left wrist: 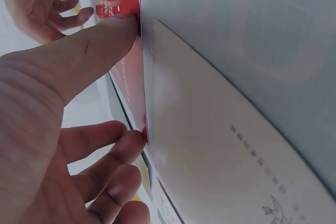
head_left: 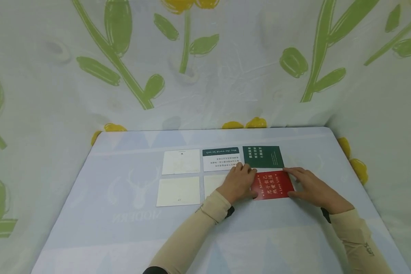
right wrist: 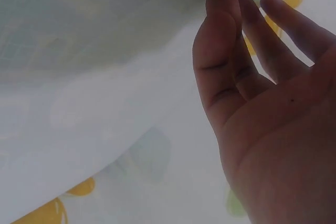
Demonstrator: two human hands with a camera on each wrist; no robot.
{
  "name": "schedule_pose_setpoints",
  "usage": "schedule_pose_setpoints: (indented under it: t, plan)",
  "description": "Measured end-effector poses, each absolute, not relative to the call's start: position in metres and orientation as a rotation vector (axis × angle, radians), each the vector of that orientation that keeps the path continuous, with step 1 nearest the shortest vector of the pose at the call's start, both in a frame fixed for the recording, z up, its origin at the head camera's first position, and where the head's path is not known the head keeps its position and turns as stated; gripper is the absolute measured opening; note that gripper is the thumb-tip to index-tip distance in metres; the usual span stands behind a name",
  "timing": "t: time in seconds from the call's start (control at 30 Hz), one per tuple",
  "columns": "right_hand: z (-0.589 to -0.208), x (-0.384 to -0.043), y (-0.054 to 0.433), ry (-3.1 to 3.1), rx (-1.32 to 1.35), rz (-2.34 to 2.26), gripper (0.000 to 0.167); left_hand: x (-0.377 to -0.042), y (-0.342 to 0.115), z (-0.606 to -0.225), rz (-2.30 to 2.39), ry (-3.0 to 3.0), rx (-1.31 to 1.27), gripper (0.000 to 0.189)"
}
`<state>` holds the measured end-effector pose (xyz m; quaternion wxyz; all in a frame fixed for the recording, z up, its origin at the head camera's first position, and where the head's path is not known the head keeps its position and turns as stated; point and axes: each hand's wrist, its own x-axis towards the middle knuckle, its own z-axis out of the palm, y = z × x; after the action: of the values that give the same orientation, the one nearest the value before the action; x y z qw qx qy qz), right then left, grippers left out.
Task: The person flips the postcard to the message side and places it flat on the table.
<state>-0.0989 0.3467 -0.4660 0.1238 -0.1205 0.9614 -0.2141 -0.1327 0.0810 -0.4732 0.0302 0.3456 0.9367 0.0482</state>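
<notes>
Sleeves (head_left: 191,234), red card (head_left: 273,185), table (head_left: 96,205), flowered sheeting (head_left: 246,76)

Head view: evenly lit, soft detail. Left wrist: pale glare on red card (left wrist: 131,72). Right wrist: dim, right hand (right wrist: 283,129) shadowed; source probably overhead.

Your head camera looks forward and down from above, far enough to take in the tabletop (head_left: 99,232), your left hand (head_left: 238,182) and your right hand (head_left: 311,192). Your left wrist camera looks from very near, low and slantwise, past the left palm; with the head view it shares the red card (head_left: 273,184) and both hands. Your right wrist camera faces the right palm closely, with the tabletop's edge running diagonally.
</notes>
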Motion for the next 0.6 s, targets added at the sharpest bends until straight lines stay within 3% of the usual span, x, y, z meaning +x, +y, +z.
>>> schedule_pose_setpoints:
  t: [0.6]
  plan:
    - [-0.4584, -0.1088, 0.3403, 2.741, -0.374, -0.614, 0.089, -0.1387, 0.0828, -0.4693, 0.243, 2.781, 0.98, 0.081]
